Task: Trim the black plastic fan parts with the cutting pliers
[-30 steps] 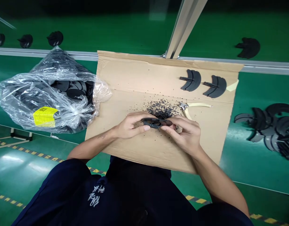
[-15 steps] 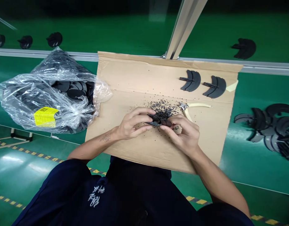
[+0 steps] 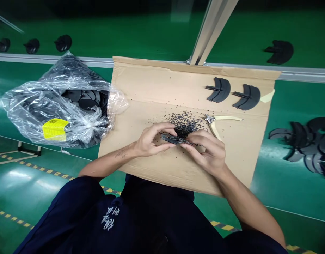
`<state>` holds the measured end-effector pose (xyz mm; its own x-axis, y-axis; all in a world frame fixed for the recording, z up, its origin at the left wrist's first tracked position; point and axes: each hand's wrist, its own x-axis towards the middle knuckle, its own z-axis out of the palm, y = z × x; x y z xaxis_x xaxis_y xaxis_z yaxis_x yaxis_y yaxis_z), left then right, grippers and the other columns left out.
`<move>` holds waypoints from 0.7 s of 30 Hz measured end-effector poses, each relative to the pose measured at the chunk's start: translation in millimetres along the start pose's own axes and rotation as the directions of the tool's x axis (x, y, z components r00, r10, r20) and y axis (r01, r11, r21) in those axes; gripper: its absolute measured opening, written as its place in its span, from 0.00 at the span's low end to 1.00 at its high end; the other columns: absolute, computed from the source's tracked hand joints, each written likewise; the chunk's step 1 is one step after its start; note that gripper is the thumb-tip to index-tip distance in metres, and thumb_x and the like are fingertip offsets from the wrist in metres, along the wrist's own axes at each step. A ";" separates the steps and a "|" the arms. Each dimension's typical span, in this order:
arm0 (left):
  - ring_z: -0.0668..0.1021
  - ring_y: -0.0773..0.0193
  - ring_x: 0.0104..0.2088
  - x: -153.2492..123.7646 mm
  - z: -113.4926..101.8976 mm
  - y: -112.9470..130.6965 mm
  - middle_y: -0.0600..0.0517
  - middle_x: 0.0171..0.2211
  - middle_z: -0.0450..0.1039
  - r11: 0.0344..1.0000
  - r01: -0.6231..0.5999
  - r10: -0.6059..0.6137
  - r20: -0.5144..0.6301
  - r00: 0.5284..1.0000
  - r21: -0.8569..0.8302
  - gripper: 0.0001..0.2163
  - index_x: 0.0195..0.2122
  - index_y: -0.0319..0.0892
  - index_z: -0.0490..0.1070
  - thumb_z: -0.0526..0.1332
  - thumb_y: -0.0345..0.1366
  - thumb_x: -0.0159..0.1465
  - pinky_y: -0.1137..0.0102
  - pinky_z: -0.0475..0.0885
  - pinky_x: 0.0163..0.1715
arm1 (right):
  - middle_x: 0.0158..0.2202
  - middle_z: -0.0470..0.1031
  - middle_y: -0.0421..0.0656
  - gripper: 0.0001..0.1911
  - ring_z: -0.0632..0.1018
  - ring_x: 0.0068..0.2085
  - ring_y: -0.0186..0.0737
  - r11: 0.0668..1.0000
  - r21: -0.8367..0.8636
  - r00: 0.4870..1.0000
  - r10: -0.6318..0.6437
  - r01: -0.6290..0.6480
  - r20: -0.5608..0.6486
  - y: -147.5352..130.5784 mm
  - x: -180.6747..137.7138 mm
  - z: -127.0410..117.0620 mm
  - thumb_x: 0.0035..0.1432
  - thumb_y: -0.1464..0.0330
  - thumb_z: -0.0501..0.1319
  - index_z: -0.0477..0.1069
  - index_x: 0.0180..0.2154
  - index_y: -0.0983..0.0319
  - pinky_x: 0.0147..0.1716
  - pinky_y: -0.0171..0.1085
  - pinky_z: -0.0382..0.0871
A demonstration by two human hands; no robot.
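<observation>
**A black plastic part [image 3: 174,139] pinched between two hands over a cardboard sheet [image 3: 152,84]**

The left hand [image 3: 149,143] and right hand [image 3: 208,151] meet above the sheet on the green bench [image 3: 284,176]. The fingers of each are closed on opposite ends of the part, which is held roughly flat between them. Just beyond it lies a scatter of black trimmings [image 3: 185,123]. Cream-handled cutters [image 3: 218,121] rest near the right hand. Two black fan-shaped pieces [image 3: 220,90] lie at the sheet's far right, and a clear bag of black parts [image 3: 64,106] lies to its left.
</observation>
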<state>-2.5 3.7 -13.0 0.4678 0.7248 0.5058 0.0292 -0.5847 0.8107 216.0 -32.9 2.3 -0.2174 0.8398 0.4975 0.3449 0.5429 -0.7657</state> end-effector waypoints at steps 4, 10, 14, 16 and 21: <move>0.83 0.62 0.43 3.7 -3.3 0.4 0.47 0.41 0.81 0.996 -0.059 0.057 0.037 0.998 0.072 0.15 0.50 0.41 0.72 0.70 0.35 0.63 0.67 0.79 0.45 | 0.34 0.78 0.44 0.06 0.80 0.33 0.40 1.000 0.017 1.000 -0.001 0.001 -0.003 -0.1 0.3 0.1 0.60 0.73 0.70 0.75 0.39 0.60 0.31 0.38 0.77; 0.83 0.61 0.46 4.7 -4.3 -0.1 0.45 0.44 0.82 1.000 -0.024 0.024 0.088 0.996 -0.007 0.16 0.52 0.42 0.73 0.69 0.39 0.64 0.65 0.78 0.47 | 0.38 0.80 0.45 0.09 0.81 0.35 0.40 0.999 0.038 1.000 0.007 -0.008 0.021 -0.8 -0.8 -0.7 0.61 0.74 0.68 0.79 0.43 0.59 0.33 0.38 0.79; 0.81 0.58 0.48 8.2 -10.2 0.4 0.43 0.47 0.81 0.995 0.073 -0.056 0.222 0.973 -0.067 0.18 0.58 0.42 0.72 0.59 0.44 0.71 0.61 0.77 0.50 | 0.40 0.79 0.45 0.10 0.81 0.38 0.39 0.999 0.049 0.999 0.006 -0.007 0.034 0.9 -2.0 -0.5 0.61 0.76 0.67 0.79 0.44 0.58 0.35 0.38 0.79; 0.81 0.57 0.51 10.0 -13.4 0.1 0.42 0.50 0.80 0.997 0.054 -0.036 0.263 0.964 -0.060 0.18 0.60 0.43 0.71 0.55 0.42 0.74 0.59 0.76 0.53 | 0.43 0.79 0.46 0.09 0.81 0.40 0.41 0.999 0.030 1.000 0.017 -0.018 0.016 1.0 -1.9 -0.4 0.61 0.74 0.67 0.78 0.43 0.58 0.36 0.40 0.79; 0.83 0.61 0.50 7.0 -13.6 0.5 0.44 0.49 0.82 0.999 0.034 -0.041 0.205 0.978 0.040 0.17 0.61 0.43 0.71 0.55 0.35 0.73 0.63 0.79 0.51 | 0.44 0.81 0.47 0.07 0.82 0.39 0.41 1.000 0.002 1.000 0.020 -0.020 -0.006 -1.0 -0.9 0.3 0.62 0.74 0.67 0.76 0.42 0.59 0.37 0.41 0.80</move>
<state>-11.2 13.3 -5.1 0.6371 0.6584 0.4008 0.0801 -0.5738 0.8151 215.6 -34.2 2.5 -0.2048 0.8505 0.4845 0.3474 0.5260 -0.7763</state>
